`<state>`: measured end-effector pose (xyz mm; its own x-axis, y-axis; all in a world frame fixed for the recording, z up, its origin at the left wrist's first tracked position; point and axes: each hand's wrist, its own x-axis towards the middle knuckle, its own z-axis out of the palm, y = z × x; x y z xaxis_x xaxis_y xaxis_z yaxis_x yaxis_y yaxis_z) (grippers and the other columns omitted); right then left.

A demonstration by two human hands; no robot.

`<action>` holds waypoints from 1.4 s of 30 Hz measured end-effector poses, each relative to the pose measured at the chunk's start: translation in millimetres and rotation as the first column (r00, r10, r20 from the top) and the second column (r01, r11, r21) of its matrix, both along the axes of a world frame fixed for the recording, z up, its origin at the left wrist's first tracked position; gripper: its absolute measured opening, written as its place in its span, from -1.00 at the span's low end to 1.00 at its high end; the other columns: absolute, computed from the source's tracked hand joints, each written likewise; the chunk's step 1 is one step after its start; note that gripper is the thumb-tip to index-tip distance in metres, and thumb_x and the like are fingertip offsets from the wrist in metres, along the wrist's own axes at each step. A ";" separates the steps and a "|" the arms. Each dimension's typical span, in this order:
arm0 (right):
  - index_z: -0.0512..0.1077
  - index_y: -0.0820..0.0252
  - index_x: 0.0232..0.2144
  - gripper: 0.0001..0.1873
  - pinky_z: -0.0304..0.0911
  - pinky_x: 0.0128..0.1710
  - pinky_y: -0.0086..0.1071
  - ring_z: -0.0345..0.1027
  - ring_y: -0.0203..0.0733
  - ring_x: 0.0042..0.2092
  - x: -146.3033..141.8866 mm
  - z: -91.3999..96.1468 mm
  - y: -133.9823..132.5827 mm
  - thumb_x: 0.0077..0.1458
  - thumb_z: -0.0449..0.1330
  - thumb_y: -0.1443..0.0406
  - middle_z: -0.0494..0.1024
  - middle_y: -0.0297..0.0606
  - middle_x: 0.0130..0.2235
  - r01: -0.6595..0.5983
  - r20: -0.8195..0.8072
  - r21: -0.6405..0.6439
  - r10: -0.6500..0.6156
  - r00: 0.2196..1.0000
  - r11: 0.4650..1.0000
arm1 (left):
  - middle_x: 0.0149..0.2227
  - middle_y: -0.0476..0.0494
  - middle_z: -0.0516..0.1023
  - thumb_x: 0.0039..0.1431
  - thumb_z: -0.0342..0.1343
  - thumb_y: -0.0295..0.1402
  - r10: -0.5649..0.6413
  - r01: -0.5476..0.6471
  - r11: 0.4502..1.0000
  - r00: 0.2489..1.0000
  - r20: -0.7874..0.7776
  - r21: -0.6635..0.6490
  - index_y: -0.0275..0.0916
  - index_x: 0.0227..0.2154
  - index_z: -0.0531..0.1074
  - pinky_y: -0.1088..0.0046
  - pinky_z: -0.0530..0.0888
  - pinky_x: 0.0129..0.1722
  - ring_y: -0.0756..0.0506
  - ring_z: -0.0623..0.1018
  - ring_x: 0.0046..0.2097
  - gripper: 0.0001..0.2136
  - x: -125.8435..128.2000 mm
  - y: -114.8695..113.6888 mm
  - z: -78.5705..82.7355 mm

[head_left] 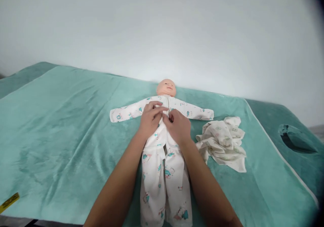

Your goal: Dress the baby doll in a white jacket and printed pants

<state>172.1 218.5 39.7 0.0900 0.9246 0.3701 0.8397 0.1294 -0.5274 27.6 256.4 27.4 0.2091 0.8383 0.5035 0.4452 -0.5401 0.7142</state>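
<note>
A baby doll [166, 87] lies on its back on a teal towel [63, 125], arms spread, dressed in a white printed shirt [192, 111] and matching trousers [162, 179]. My left hand [150, 119] and my right hand [178, 125] meet at the doll's chest. Both have their fingers curled and pinch the front edges of the shirt where they close. What lies between the fingertips, beyond the cloth, is too small to make out.
A crumpled white printed garment [222, 142] lies on the towel just right of the doll. The padded table has a dark face hole [296, 141] at the far right. A yellow tag [8, 202] sits at the near left edge. A white wall stands behind.
</note>
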 end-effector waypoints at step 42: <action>0.15 0.12 -0.56 -0.59 -0.02 -0.41 -0.35 0.15 -0.28 -0.44 16.4 -2.4 -32.8 0.15 0.23 0.08 0.31 -0.41 -0.52 -0.184 -0.052 0.007 0.184 0.981 0.983 | 0.33 -0.08 0.23 0.19 0.19 -0.43 -0.338 0.319 0.908 0.941 -0.027 -0.271 -0.08 -0.26 0.56 0.20 0.51 0.07 -0.27 0.20 0.37 -0.88 -16.3 -5.1 26.1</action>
<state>188.5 185.7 37.3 -0.0629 0.9265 0.3710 0.7727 0.2805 -0.5694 11.4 251.2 53.5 0.5224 0.8148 0.2514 0.3299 -0.4650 0.8216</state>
